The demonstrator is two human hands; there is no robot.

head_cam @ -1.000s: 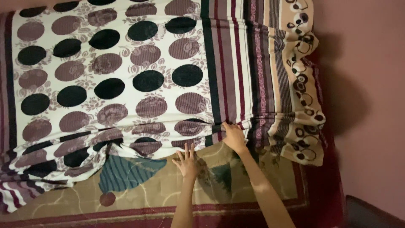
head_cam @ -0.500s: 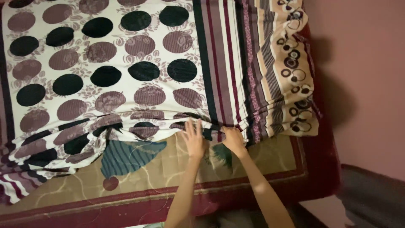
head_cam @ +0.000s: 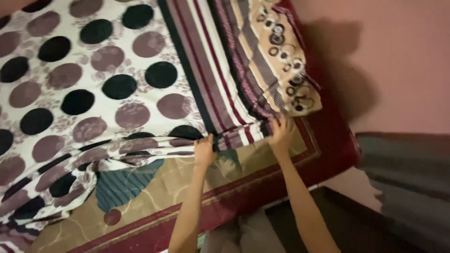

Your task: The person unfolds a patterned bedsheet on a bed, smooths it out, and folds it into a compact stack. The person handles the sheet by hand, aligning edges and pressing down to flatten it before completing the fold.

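1. Two hands are working at the near edge of one dotted sheet (head_cam: 93,93), which is lying across the bed.
2. The left hand (head_cam: 204,151) is closing its fingers on the bunched hem of the sheet, just beside a dark dot.
3. The right hand (head_cam: 280,132) is gripping the same hem where the striped border (head_cam: 211,70) is meeting the tan band with ring patterns (head_cam: 281,61).
4. The two hands are standing apart, with a stretch of striped hem running between them.
5. One tan bedcover (head_cam: 154,192) with a teal leaf shape and a dark red border is lying under the sheet, showing below the hem.
6. One pink wall (head_cam: 403,56) is closing off the right side.
7. Loose folds of the sheet are piling up at lower left, covering that part of the bedcover.
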